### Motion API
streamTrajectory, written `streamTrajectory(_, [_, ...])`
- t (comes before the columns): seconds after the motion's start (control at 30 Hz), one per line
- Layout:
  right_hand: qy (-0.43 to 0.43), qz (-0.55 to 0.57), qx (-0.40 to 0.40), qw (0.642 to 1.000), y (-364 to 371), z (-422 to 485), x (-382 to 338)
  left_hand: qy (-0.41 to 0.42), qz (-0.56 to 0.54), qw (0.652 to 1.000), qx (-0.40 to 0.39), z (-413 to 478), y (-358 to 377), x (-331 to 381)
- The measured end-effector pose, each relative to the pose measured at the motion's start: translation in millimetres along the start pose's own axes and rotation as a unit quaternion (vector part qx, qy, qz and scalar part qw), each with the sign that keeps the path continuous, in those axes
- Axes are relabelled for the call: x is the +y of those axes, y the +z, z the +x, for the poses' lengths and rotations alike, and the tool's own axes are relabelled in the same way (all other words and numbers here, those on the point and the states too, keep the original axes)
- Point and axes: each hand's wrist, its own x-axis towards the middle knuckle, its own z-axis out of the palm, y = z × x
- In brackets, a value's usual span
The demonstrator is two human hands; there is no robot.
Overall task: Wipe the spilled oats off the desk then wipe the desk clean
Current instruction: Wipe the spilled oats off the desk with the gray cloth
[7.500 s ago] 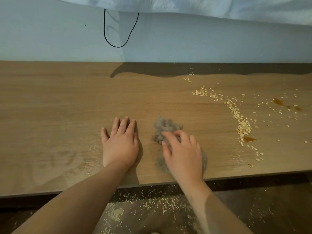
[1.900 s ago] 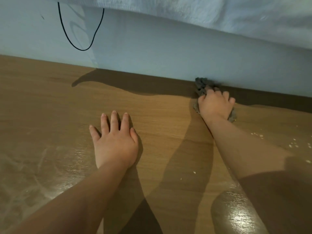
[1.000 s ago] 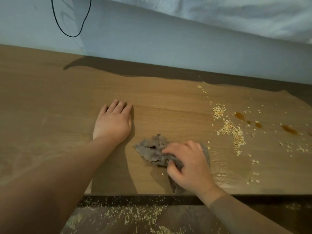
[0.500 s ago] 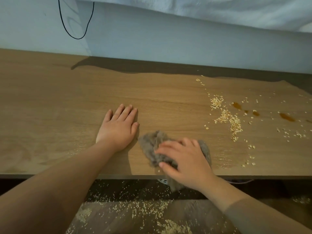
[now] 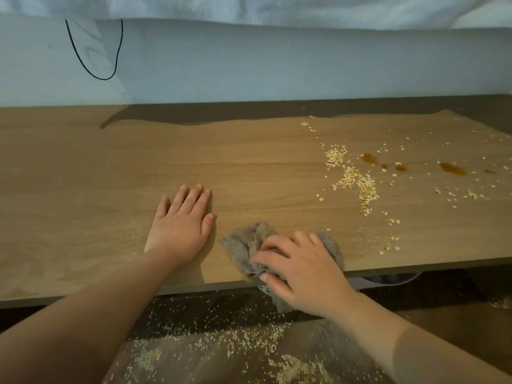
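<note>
The right hand (image 5: 302, 270) clutched the grey cloth (image 5: 246, 245) at the counter's (image 5: 83, 176) near edge, part of the cloth hanging over it. At the cloth's 9 o'clock the left hand (image 5: 180, 228) lay flat, fingers straight. The spilled oats (image 5: 357, 181) sat at 2 o'clock, well apart across bare wood; more littered the floor (image 5: 194, 364) at 6.

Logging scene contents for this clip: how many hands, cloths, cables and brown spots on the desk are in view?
Hands: 2 (left hand, right hand)
Grey cloth: 1
Black cable: 1
Brown spots on the desk: 5
Total: 9
Loose oats left out: too many to count.
</note>
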Motion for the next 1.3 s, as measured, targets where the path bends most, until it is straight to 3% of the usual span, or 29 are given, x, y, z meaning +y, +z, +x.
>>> streamTrajectory(0.1, [0.043,-0.043,0.012,0.998,-2.4,2.0,14.4,0.005,0.001,1.0,-0.006,-5.2,-1.2,1.8])
streamTrajectory(0.23, [0.297,-0.055,0.073,0.951,-14.2,27.8,37.3,-0.001,-0.004,1.0,0.0,-12.4,-0.5,6.5])
streamTrajectory(0.3, [0.355,-0.061,0.106,0.927,-12.9,35.4,37.6,-0.004,-0.005,1.0,0.005,-13.4,0.3,8.4])
streamTrajectory(0.37, [0.343,-0.035,0.099,0.933,-9.3,39.5,23.5,-0.014,-0.008,1.0,0.012,-14.0,1.0,11.4])
streamTrajectory(0.47, [0.213,-0.023,0.066,0.975,0.0,34.6,-5.1,-0.038,-0.013,0.999,0.035,-14.7,3.3,18.2])
streamTrajectory(0.53, [0.178,-0.021,0.048,0.983,-1.5,30.0,-1.7,-0.048,-0.011,0.998,0.039,-14.7,3.3,22.0])
streamTrajectory(0.67, [0.26,-0.035,0.062,0.963,-7.7,17.6,40.8,-0.065,-0.042,0.996,0.038,-13.4,1.5,29.3])
streamTrajectory(0.9, [0.455,-0.07,0.133,0.878,-27.7,-23.6,105.8,-0.154,-0.054,0.987,-0.015,-11.2,4.1,86.0])
streamTrajectory(1.0, [0.404,-0.04,0.191,0.894,-23.5,-13.9,83.3,-0.14,-0.047,0.989,0.002,-11.6,10.0,106.2])
streamTrajectory(1.13, [0.23,-0.047,0.14,0.962,-6.0,-6.2,41.4,-0.152,-0.043,0.987,-0.001,-10.9,10.3,103.3])
streamTrajectory(1.3, [0.329,-0.048,0.12,0.935,-20.2,-39.5,94.4,-0.144,-0.036,0.989,-0.003,-14.2,9.2,104.9])
